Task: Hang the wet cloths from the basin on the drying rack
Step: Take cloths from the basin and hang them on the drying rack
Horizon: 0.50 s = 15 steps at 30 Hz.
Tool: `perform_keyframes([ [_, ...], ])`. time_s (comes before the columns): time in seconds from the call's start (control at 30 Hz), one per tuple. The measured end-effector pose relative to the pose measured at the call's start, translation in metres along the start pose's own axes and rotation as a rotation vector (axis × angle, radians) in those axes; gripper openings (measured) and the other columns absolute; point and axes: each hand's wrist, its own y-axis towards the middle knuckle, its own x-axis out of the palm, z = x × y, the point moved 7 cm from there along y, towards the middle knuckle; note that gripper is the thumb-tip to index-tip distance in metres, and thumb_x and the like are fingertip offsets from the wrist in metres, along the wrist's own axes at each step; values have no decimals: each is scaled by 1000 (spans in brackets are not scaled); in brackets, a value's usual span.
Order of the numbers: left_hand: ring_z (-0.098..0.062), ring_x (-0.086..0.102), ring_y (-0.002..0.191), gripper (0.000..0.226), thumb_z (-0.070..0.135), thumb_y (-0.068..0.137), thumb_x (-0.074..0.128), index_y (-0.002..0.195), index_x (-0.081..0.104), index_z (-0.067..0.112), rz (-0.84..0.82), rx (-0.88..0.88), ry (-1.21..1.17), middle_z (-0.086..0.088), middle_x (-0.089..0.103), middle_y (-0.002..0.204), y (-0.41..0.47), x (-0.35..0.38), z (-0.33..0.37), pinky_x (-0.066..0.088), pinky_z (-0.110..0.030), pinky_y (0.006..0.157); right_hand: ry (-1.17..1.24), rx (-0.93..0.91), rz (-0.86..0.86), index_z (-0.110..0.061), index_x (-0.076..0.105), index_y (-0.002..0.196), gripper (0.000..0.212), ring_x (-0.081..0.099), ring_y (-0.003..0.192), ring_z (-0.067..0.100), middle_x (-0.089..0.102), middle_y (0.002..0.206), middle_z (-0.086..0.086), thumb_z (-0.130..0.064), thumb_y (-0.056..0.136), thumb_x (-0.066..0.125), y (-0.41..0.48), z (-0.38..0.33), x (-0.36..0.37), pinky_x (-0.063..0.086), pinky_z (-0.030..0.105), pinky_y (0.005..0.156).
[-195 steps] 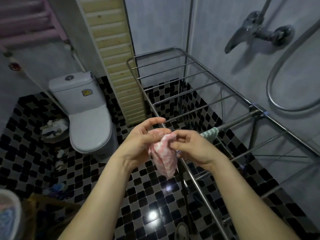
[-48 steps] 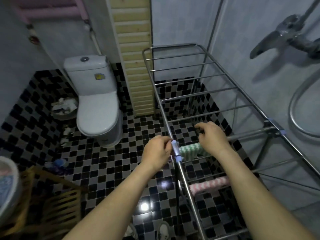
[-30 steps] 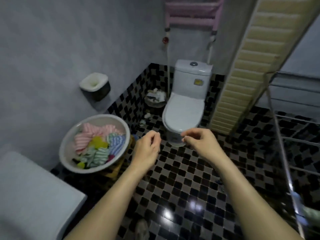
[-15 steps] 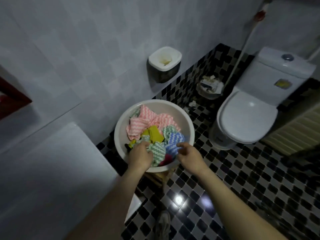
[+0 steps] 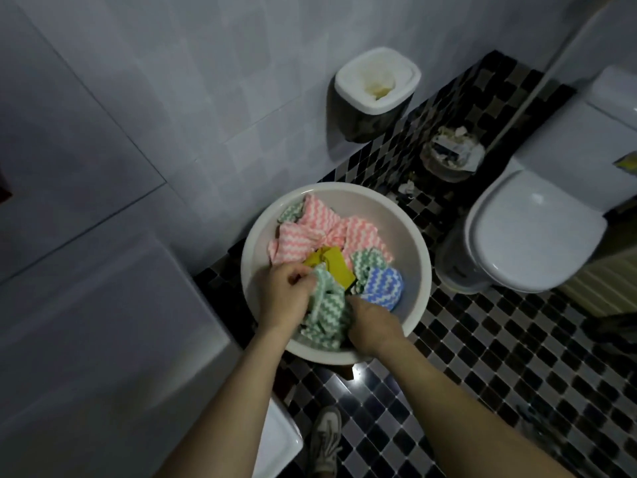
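A round white basin (image 5: 413, 250) stands on the checkered floor and holds several wet cloths. Pink zigzag cloths (image 5: 310, 232) lie at the back, a yellow cloth (image 5: 332, 267) in the middle, a blue zigzag cloth (image 5: 382, 284) on the right. A green zigzag cloth (image 5: 325, 315) lies at the front. My left hand (image 5: 282, 294) grips the green cloth's upper edge with curled fingers. My right hand (image 5: 374, 326) reaches into the basin at the cloth's right side; its fingertips are hidden in the fabric. The drying rack is out of view.
A white toilet (image 5: 531, 229) stands to the right, with a small waste bin (image 5: 451, 155) behind it. A white-lidded box (image 5: 377, 84) is mounted on the tiled wall. A white fixture (image 5: 103, 339) fills the lower left. My shoe (image 5: 325, 439) is below the basin.
I have turned from the rack, where a pink cloth now hangs, to the basin. Both empty hands dropped into it, and my left hand has taken hold of the green cloth.
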Motion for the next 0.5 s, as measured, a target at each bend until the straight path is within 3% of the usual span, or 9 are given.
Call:
perform_keyframes([
  [0.1,-13,37,55,24,19,82,51,59,47,22,120,-17,-175,8,40,53,15,-20,12,30,-33,56,130,5,72,-9,59,106,22,62,98,32,65,102,13,-14,85,55,2,1,-14,52,37,78],
  [0.2,-19,50,72,9,10,89,51,86,59,12,168,40,11,2,55,73,33,-18,22,32,-29,60,220,69,206,-5,63,104,22,61,100,33,67,104,17,-15,86,56,1,8,-41,47,34,79],
  [0.27,-26,58,90,16,20,90,57,97,68,9,-4,59,256,-8,67,93,45,13,15,41,-29,71,258,119,329,-2,63,105,23,61,97,36,67,104,20,-13,87,54,-5,17,-64,46,34,77],
  [0.3,-28,60,91,21,28,90,59,94,70,10,-115,43,366,-10,70,95,46,32,6,43,-31,70,297,136,394,-1,63,102,21,60,90,37,67,100,21,-10,86,54,-8,23,-73,44,34,71],
  [0.37,-26,57,75,29,41,88,62,78,64,14,-240,-12,506,-2,64,77,44,58,-11,39,-30,62,374,130,504,-2,61,94,15,56,76,34,65,88,20,-3,82,53,-12,38,-88,37,30,61],
  [0.43,-24,50,66,39,43,87,65,60,48,21,-201,-69,519,5,48,60,45,64,-21,41,-32,60,491,110,520,-5,59,87,13,57,70,33,63,78,14,2,79,52,-11,52,-92,39,30,55],
  [0.5,-26,49,63,49,37,88,65,52,36,22,-183,-88,475,2,39,54,48,67,-22,41,-34,59,808,134,470,-6,61,83,17,64,73,31,65,76,11,7,79,52,-7,63,-85,53,34,55],
])
